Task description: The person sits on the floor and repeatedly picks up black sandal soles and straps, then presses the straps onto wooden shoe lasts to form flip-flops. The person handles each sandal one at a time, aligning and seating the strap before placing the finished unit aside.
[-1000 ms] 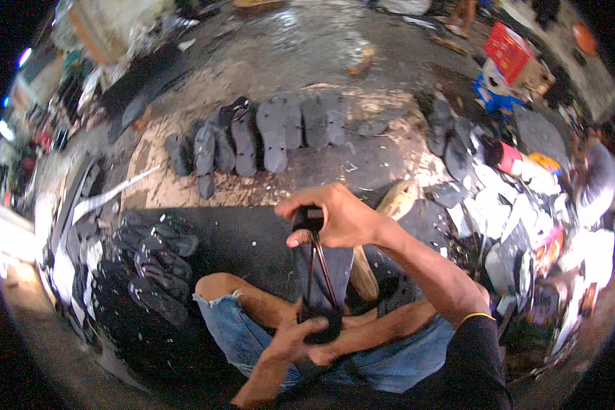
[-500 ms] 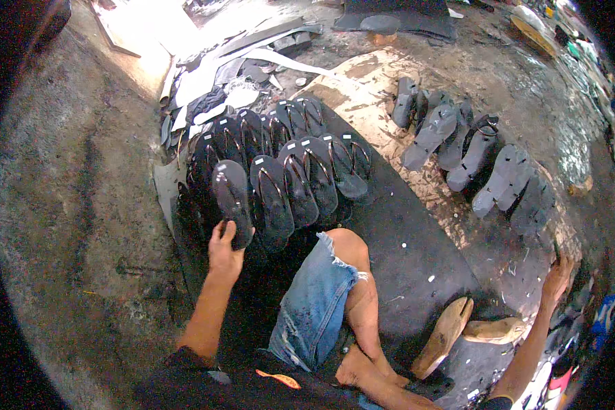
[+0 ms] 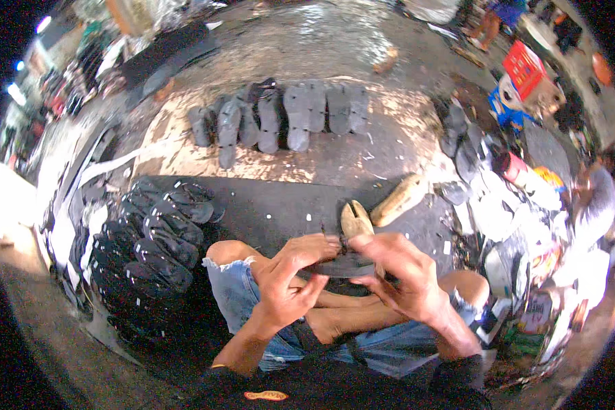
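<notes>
My left hand and my right hand face each other above my crossed legs. Between them is a dark sandal sole, seen nearly edge-on, with fingers and thumbs closed on its two ends. Blur hides its strap and finer detail. Just beyond the right hand lies a wooden foot form with a slit in its tip. A second wooden form rests beside it on the black mat. Black flip-flops stand packed in rows to the left of my knee.
Several grey soles line a worn board beyond the mat. More dark soles lie at the right, near a pink-red cylinder and heaped scraps. Farther back is a red box. A person's leg shows at the top right.
The view has swung to the right. My left hand has left the flip-flop rows, and my right hand has come in from the far right. Both now meet at a dark sole over my lap.
</notes>
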{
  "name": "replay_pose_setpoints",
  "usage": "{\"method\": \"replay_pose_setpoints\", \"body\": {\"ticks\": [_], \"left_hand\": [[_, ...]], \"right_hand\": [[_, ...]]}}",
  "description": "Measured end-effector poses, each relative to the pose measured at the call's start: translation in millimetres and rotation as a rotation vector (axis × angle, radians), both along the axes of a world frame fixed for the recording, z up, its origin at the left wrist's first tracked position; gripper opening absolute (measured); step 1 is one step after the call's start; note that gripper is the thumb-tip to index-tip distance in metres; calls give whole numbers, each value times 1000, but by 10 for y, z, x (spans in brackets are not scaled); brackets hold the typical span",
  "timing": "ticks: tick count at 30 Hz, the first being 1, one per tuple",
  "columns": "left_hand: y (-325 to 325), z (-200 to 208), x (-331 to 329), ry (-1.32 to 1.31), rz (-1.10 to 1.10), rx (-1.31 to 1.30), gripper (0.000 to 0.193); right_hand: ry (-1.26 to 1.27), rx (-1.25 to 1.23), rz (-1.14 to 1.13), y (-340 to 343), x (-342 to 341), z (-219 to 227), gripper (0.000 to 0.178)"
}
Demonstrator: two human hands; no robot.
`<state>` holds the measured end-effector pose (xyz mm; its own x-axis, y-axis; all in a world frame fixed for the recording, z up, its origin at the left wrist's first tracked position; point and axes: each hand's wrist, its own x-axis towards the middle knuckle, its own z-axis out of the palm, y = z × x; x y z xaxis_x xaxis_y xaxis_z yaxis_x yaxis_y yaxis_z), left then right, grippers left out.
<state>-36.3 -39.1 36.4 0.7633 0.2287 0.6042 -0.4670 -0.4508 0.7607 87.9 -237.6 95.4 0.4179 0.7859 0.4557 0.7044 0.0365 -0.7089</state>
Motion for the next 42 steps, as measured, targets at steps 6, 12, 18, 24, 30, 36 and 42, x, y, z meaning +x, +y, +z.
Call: {"method": "replay_pose_setpoints", "body": {"ticks": [6, 12, 18, 24, 30, 36, 42], "left_hand": [[-172, 329, -228, 9, 8, 134, 46], [-277, 264, -270, -50, 67, 171, 44], [-146, 235, -231, 185, -168, 244, 45], [602, -152, -109, 481, 242, -635, 47], [1201, -477, 279, 171, -225, -1369, 82], [1618, -597, 79, 1, 121, -1264, 59], [1282, -366, 165, 49, -39, -1168, 65]], "right_hand": [[132, 47, -110, -237, -317, -209, 62], [206, 231, -167, -171, -359, -491, 52], [386, 40, -6, -279, -263, -679, 60], [681, -229, -675, -13, 100, -1687, 64], [1038, -113, -520, -211, -17, -2554, 77], [730, -98, -168, -241, -542, -864, 85], [314, -228, -105, -153, -721, -516, 78]]}}
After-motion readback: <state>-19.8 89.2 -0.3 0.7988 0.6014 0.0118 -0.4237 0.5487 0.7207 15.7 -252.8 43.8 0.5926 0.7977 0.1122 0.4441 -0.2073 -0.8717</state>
